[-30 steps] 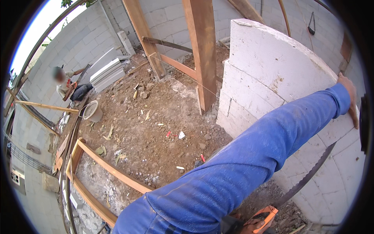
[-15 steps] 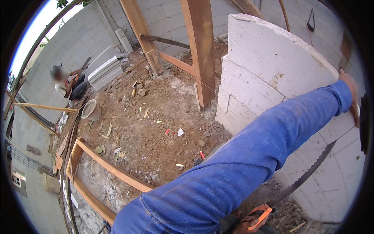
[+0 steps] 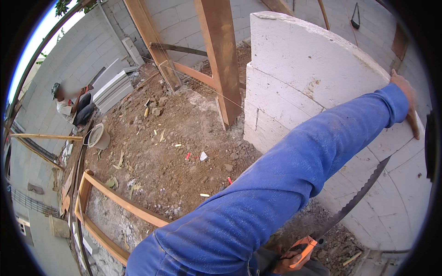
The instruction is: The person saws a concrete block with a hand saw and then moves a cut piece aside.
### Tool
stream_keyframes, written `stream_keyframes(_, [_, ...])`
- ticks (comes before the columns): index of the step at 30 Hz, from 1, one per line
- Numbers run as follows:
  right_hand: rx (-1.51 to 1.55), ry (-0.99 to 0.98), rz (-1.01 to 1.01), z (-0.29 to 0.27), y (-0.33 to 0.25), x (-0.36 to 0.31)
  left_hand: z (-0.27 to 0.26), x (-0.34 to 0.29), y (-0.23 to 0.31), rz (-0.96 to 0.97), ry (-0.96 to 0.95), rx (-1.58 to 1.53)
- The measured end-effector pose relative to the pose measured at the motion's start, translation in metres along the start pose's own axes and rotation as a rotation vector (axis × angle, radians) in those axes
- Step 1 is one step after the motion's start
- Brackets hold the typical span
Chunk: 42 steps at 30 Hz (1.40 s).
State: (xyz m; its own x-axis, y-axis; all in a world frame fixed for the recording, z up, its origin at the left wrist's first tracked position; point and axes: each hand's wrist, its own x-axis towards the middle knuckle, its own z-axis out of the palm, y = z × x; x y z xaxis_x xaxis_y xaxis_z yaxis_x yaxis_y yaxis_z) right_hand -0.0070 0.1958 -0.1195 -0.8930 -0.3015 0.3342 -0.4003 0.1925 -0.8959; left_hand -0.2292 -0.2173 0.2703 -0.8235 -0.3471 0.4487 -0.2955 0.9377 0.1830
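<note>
My left arm in a blue sleeve stretches across the view to the right. My left hand (image 3: 406,101) lies open against the upper edge of a white block wall (image 3: 313,69), its thumb and a finger spread apart. Low in the view, partly behind the left arm, my right hand (image 3: 291,263) is closed round the orange handle of a handsaw (image 3: 354,202). The saw's dark toothed blade slants up to the right in front of the wall's lower face. I cannot tell whether its tip touches the blocks.
Wooden posts (image 3: 218,64) stand beyond the wall's left end. A wooden frame (image 3: 124,198) lies left of my arm. Farther left are a bucket (image 3: 98,137), a stack of white blocks (image 3: 112,92) and a seated person (image 3: 73,103) holding a saw. Rubble covers the ground.
My view has shifted slightly, so the wall and posts sit farther left. My left hand stays on the wall edge and my right keeps the saw. The seated person's saw has changed angle.
</note>
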Motion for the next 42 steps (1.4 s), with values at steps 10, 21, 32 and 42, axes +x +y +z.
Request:
stream_keyframes(10, [0.13, -0.112, -0.021, 0.016, -0.086, 0.127, -0.042, -0.058, 0.016, 0.042, -0.008, -0.074])
stream_keyframes(21, [0.101, -0.028, -0.13, 0.033, -0.092, 0.164, -0.033, -0.051, 0.022, 0.081, -0.019, -0.003])
stream_keyframes(32, [0.09, 0.072, -0.205, 0.038, 0.034, 0.044, -0.013, -0.039, -0.005, 0.104, 0.048, -0.119])
stream_keyframes(42, [0.179, -0.075, 0.026, 0.046, -0.033, 0.142, -0.011, -0.036, 0.019, 0.022, 0.032, -0.179])
